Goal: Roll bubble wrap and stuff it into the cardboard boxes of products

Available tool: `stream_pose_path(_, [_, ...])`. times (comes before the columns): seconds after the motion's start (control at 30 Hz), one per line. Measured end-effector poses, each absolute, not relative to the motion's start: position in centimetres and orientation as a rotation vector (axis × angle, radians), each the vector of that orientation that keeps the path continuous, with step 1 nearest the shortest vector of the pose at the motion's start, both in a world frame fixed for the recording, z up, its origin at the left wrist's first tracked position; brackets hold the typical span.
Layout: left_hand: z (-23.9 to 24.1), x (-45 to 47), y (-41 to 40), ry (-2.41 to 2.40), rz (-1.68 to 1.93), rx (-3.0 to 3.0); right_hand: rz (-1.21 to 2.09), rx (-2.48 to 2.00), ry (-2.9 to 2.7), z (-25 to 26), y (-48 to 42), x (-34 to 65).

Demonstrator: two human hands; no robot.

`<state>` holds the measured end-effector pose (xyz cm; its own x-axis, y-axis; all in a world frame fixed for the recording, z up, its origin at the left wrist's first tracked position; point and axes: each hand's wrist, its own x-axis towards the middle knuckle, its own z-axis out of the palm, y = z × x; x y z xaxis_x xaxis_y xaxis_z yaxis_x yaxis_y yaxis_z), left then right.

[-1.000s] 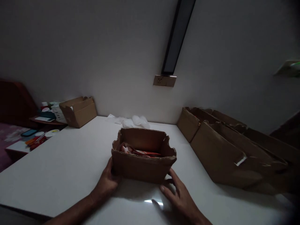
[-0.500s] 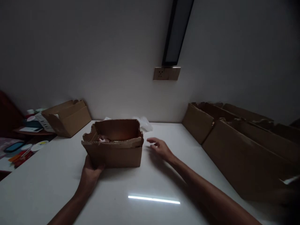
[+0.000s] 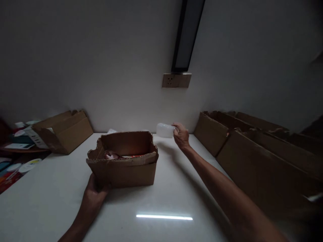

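My left hand (image 3: 95,192) grips the lower left corner of an open cardboard box (image 3: 126,174) on the white table (image 3: 121,208); some fingers are hidden behind and under the box. Inside the box lie a pinkish item (image 3: 111,155) and something reddish, both too dim to name. My right hand (image 3: 181,136) is closed on the right end of a clear plastic container (image 3: 165,130), held above the table near the wall. Behind the box shows a bit of clear plastic (image 3: 111,131), mostly hidden.
Several open cardboard boxes (image 3: 259,168) stand along the right side. Another carton (image 3: 68,131) sits tilted at the back left, beside a shelf with tubs and packets (image 3: 29,165). A wall socket (image 3: 176,80) is above the table's back edge.
My right hand has moved up and away from me, toward the wall, and taken hold of the clear plastic container. My left hand stays at the box's corner. The view has shifted slightly.
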<state>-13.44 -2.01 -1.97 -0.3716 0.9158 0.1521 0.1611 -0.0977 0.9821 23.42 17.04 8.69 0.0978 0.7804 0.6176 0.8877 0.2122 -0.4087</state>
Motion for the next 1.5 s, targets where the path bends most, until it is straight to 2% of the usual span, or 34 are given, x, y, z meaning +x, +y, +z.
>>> stream_pose_path(0.2, [-1.0, -13.2, -2.5, 1.524, 1.548, 1.196, -0.395, -1.415, -1.897, 11.4, 7.3, 28.3])
stream_pose_path(0.43, [0.0, -13.1, -3.2, 1.513, 1.549, 1.258, -0.327, -1.474, -1.984, 10.2, 0.4, 31.6])
stream_pose_path(0.63, [-0.2, -13.5, -3.3, 1.481, 1.534, 1.289, -0.098, -1.498, -2.118, 10.2, -5.3, 31.4])
stream_pose_path(0.73, [-0.1, -13.5, -3.3, 1.454, 1.539, 1.300, 0.263, -1.405, -1.996, 9.8, -5.9, 27.5])
stream_pose_path(0.87, [-0.4, -13.9, -3.3, 1.479, 1.516, 1.326, 0.563, -1.361, -1.897, 7.0, -4.2, 20.4])
stream_pose_path(1.03, [-1.2, -15.0, -3.4, 1.442, 1.422, 1.319, 0.714, -1.277, -1.837, 3.9, -3.4, 15.7])
stream_pose_path(1.27, [-0.2, -12.1, -1.9, 1.543, 1.430, 1.371, 0.680, -1.282, -1.892, 5.0, -2.2, 17.2])
stream_pose_path(1.5, [-0.7, -8.9, -0.6, 1.526, 1.483, 1.274, 0.410, -1.415, -2.005, 7.4, -6.4, 27.1])
